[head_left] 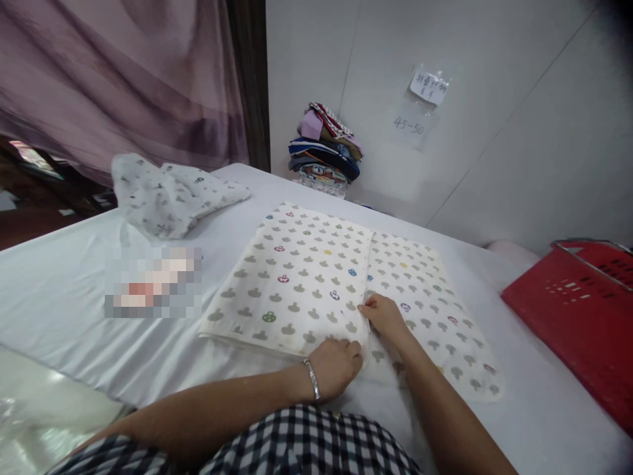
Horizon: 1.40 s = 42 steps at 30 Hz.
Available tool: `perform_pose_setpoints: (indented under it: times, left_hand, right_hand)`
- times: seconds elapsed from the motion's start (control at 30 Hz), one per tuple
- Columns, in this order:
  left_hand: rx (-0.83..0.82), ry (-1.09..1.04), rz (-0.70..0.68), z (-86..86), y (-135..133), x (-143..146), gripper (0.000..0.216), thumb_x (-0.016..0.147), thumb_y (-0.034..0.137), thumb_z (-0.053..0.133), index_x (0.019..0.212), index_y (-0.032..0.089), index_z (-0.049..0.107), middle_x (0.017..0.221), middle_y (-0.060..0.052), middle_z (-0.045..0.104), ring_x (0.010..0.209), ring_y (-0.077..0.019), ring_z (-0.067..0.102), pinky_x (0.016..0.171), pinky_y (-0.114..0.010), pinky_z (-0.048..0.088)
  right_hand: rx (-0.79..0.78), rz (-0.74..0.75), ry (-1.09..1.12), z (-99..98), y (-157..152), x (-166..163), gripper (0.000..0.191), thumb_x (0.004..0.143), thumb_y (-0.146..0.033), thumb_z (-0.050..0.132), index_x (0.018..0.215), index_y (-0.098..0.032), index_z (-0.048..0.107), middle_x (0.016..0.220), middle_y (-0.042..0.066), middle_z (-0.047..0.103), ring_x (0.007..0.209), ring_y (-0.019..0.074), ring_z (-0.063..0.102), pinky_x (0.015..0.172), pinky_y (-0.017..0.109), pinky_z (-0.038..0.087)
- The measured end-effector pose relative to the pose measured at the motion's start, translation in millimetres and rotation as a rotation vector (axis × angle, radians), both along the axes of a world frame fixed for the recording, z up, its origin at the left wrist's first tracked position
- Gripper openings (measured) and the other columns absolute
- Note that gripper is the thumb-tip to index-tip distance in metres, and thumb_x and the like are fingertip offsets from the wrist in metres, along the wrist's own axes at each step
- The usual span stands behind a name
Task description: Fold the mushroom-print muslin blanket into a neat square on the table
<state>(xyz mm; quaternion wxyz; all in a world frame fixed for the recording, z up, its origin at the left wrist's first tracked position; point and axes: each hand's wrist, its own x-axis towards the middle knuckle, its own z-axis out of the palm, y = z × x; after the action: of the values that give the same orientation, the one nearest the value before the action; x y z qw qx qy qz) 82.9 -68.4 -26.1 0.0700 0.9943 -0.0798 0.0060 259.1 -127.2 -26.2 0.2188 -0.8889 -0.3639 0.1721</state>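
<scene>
In front of me a smooth white cloth-covered tabletop (524, 396) ripples into soft creases to the left of the hands, and on it is spread a thin, matte, cream-white rectangular cloth printed with grey mushrooms (301, 284). Here and there a mushroom is outlined in red, blue, green, yellow or purple. Its left part lies in flat, squared layers with a straight edge down the middle, the mushrooms there upside down; on the right part they stand upright, and the near right corner is rounded. The cloth stretches to both sides of the hands and away beyond them. The right hand (386, 316) pinches that middle edge between thumb and fingers; the left hand (339, 366), a silver bracelet (312, 379) at its wrist, rests curled on the near edge just beside it, its fingertips too hidden for me to tell whether they grip. Well left of the hands and farther off sits a rumpled white printed cloth (163, 194); beyond them, by the wall, a stack of folded multicoloured fabrics (324, 148); to their right, a red perforated plastic basket (544, 303).
</scene>
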Motion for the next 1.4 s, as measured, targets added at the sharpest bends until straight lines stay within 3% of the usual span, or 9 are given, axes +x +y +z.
perform_pose_setpoints:
  times: [0.27,0.5,0.77,0.93,1.03,1.17,1.3,1.4]
  left_hand:
    - [-0.022,-0.01,0.003,0.3,0.9,-1.2,0.009,0.082,0.018,0.046,0.086,0.015,0.053,0.087,-0.006,0.055,0.074,-0.0189,0.053,0.056,-0.031,0.044]
    - [-0.023,-0.007,-0.009,-2.1,1.6,-1.0,0.008,0.082,0.016,0.045,0.085,0.015,0.052,0.087,-0.006,0.055,0.073,-0.018,0.053,0.056,-0.03,0.043]
    - [-0.034,-0.076,0.041,2.6,-0.5,-5.0,0.007,0.081,0.023,0.047,0.082,0.016,0.05,0.081,-0.003,0.054,0.067,-0.0154,0.054,0.049,-0.026,0.039]
    - [0.001,-0.24,0.119,7.1,-1.6,-9.9,0.012,0.084,0.029,0.043,0.082,0.019,0.048,0.079,0.0,0.054,0.065,-0.0134,0.054,0.043,-0.025,0.032]
    - [0.049,-0.29,0.125,4.9,-1.2,-13.2,0.012,0.084,0.03,0.044,0.082,0.019,0.05,0.08,0.001,0.054,0.064,-0.0127,0.054,0.041,-0.026,0.03]
    - [0.06,-0.347,0.142,4.3,-2.3,-15.4,0.014,0.083,0.031,0.045,0.085,0.02,0.053,0.082,0.001,0.055,0.066,-0.0124,0.054,0.042,-0.027,0.032]
    - [0.051,-0.377,0.174,6.4,-2.3,-16.2,0.016,0.084,0.032,0.042,0.084,0.022,0.055,0.087,0.002,0.057,0.069,-0.0112,0.054,0.049,-0.026,0.035]
    - [0.068,-0.396,0.207,7.0,2.1,-21.8,0.02,0.086,0.029,0.038,0.097,0.024,0.054,0.093,0.001,0.056,0.074,-0.0114,0.052,0.055,-0.026,0.036]
  right_hand:
    - [0.123,-0.024,0.071,-5.3,0.2,1.7,0.014,0.069,-0.03,0.052,0.063,-0.018,0.056,0.056,-0.002,0.057,0.055,0.0123,0.049,0.053,0.023,0.032]
    - [0.023,0.0,-0.041,-2.7,-2.6,3.4,0.015,0.07,-0.028,0.048,0.059,-0.018,0.052,0.059,-0.001,0.057,0.058,0.0127,0.049,0.054,0.023,0.029]
    - [-0.008,0.04,-0.087,-4.7,-1.8,1.7,0.03,0.075,-0.045,0.045,0.062,-0.019,0.052,0.062,0.002,0.058,0.062,0.0162,0.05,0.057,0.026,0.031]
    - [0.041,0.092,0.211,1.7,-9.9,-4.0,0.039,0.069,-0.05,0.053,0.049,-0.02,0.04,0.047,-0.002,0.046,0.05,0.0132,0.043,0.049,0.025,0.028]
    - [0.082,0.033,0.572,11.4,-17.6,-17.4,0.035,0.068,-0.049,0.058,0.055,-0.02,0.042,0.042,-0.005,0.04,0.041,0.0106,0.038,0.042,0.023,0.025]
    - [0.172,-0.085,0.933,22.7,-26.3,-45.2,0.032,0.061,-0.047,0.066,0.066,-0.02,0.05,0.045,-0.006,0.046,0.041,0.0102,0.041,0.039,0.021,0.03]
    - [0.168,-0.076,0.923,26.0,-31.8,-59.1,0.035,0.06,-0.049,0.068,0.067,-0.018,0.054,0.048,-0.003,0.051,0.042,0.0107,0.045,0.04,0.022,0.037]
    - [0.172,-0.094,0.918,21.1,-34.8,-52.4,0.033,0.059,-0.046,0.07,0.067,-0.018,0.056,0.056,-0.001,0.057,0.047,0.0125,0.052,0.046,0.023,0.045]
